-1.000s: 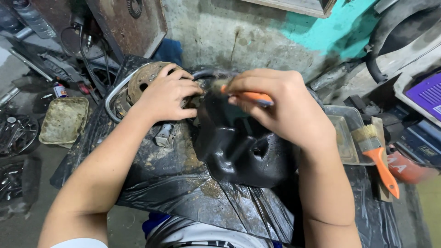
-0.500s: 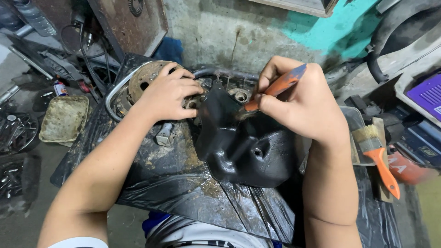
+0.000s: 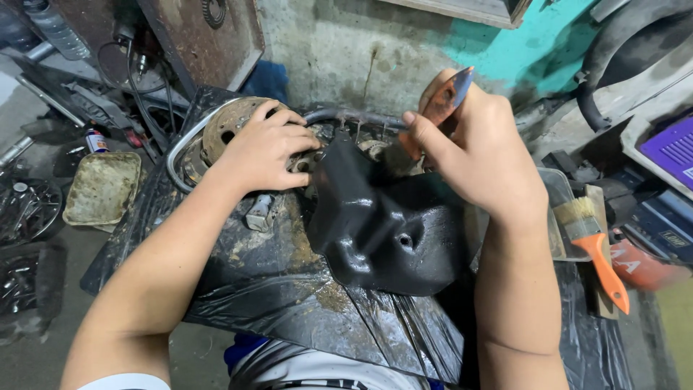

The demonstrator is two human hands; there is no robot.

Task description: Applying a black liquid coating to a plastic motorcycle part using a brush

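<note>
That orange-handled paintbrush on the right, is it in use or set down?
Set down. The paintbrush lies flat by the clear tray, untouched by either hand.
</note>
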